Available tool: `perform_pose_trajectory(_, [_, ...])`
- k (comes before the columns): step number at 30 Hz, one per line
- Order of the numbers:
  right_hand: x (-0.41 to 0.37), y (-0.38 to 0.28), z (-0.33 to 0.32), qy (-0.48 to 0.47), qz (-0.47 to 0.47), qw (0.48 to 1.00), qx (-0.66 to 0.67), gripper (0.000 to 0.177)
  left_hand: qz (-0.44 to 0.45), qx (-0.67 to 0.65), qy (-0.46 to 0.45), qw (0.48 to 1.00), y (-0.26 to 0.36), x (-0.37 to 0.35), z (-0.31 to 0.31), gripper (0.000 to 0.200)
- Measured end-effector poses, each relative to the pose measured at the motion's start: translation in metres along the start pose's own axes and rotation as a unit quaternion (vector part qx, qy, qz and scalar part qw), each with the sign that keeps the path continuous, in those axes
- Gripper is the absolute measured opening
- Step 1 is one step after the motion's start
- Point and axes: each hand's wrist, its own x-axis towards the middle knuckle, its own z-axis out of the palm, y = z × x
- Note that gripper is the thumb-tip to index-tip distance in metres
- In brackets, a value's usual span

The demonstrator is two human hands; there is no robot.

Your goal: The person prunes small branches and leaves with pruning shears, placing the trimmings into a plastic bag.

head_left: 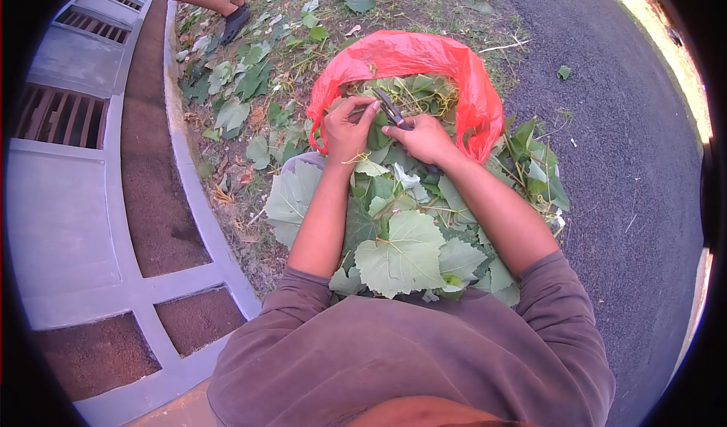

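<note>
My right hand (426, 138) is closed around the dark handles of pruning shears (391, 109), whose blades point up and left towards my other hand. My left hand (348, 129) is closed in a pinch beside the blades; what lies between its fingertips is too small to make out. Both hands are at the near side of an open red plastic bag (482, 98), which holds green leaves and thin yellowish stems (428, 90). Below the hands, a heap of large lobed leaves (401, 253) covers my lap. A thin yellow tendril (356, 158) crosses my left wrist.
More cut leaves (235, 86) lie scattered over the grassy ground at the left. A grey-edged drain (155, 162) with brown grates (60, 116) runs beyond them. Dark asphalt (606, 200) is at the right. Another person's leg and dark clog (235, 23) show at the upper left.
</note>
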Motion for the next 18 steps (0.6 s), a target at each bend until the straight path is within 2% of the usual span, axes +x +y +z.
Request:
perform_pose_trajectory(9, [-0.001,-0.002,0.001,0.025,-0.018,0.999,-0.030,0.053,-0.024,-0.033,0.010,0.999,-0.006,0.002,-0.002,0.014])
perform_pose_trajectory(11, [-0.003,-0.004,0.003,0.014,-0.031,0.999,0.003,0.046,-0.074,-0.054,0.008,0.996,-0.008,0.002,-0.004,0.015])
perform_pose_trajectory(13, [0.000,-0.004,0.005,-0.001,-0.046,0.998,0.036,0.043,-0.063,-0.070,0.004,0.996,-0.013,0.005,-0.004,0.015])
perform_pose_trajectory(15, [0.001,0.000,0.003,-0.071,-0.045,0.992,0.099,0.040,-0.075,-0.108,0.001,0.991,-0.019,0.004,-0.004,0.015])
perform_pose_trajectory(18, [0.003,0.002,0.005,-0.084,-0.044,0.988,0.119,0.041,-0.079,-0.091,-0.009,0.993,-0.026,0.003,-0.008,0.014])
